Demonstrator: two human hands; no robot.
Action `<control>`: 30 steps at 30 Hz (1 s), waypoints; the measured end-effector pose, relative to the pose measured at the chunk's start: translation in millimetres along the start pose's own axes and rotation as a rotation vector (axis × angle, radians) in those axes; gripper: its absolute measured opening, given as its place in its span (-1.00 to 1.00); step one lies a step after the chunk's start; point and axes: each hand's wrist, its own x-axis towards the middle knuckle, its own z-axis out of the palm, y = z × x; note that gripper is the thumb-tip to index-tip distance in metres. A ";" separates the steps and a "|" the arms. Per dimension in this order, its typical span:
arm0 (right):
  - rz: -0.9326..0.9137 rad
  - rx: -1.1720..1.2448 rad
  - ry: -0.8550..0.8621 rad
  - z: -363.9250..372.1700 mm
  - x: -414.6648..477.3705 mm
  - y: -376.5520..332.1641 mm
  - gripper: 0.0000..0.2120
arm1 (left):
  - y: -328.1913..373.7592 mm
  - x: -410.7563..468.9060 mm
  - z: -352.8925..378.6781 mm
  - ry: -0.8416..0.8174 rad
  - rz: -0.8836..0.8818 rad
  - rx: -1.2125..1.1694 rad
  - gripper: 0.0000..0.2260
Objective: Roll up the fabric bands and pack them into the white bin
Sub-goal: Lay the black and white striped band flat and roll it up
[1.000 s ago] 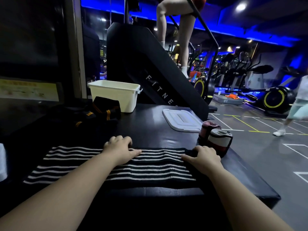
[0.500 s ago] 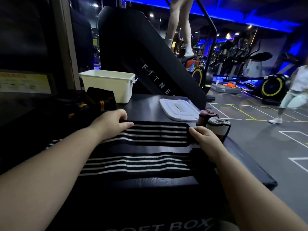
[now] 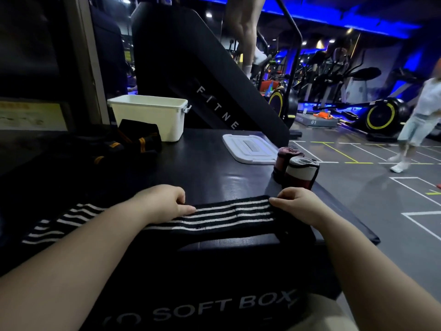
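The striped band (image 3: 229, 213) lay along the near edge of the surface (image 3: 210, 168), its left part rumpled toward the near left corner. The left hand (image 3: 162, 204) pinched its far hem between curled fingers and thumb, and the right hand (image 3: 298, 206) had its fingers curled on the band's right end. I judged that the long loose part could slide over the near edge and make the roll crooked, and that the right hand could knock the two rolled bands (image 3: 298, 168), just beside it at the right edge, to the floor, while the white bin (image 3: 148, 118) stood well apart near the far left corner.
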 end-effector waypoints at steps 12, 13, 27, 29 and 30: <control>-0.057 -0.264 0.035 7.9 -4.2 3.7 -0.74 | -5.7 -8.1 15.3 0.162 0.069 0.016 -0.67; -0.061 -0.274 0.037 8.0 -4.9 3.3 -0.73 | -5.8 -8.3 15.8 0.161 0.060 0.024 -0.67; -0.183 -0.210 0.085 37.0 24.6 -19.4 -0.76 | -55.1 16.9 -9.0 0.019 -0.029 0.180 -0.59; -0.173 -0.236 0.071 40.9 29.3 -19.8 -0.80 | -55.8 18.8 -8.2 0.074 -0.006 0.219 -0.63; -0.168 -0.230 0.068 41.4 30.6 -18.8 -0.81 | -53.0 18.8 -8.7 0.130 0.021 0.239 -0.67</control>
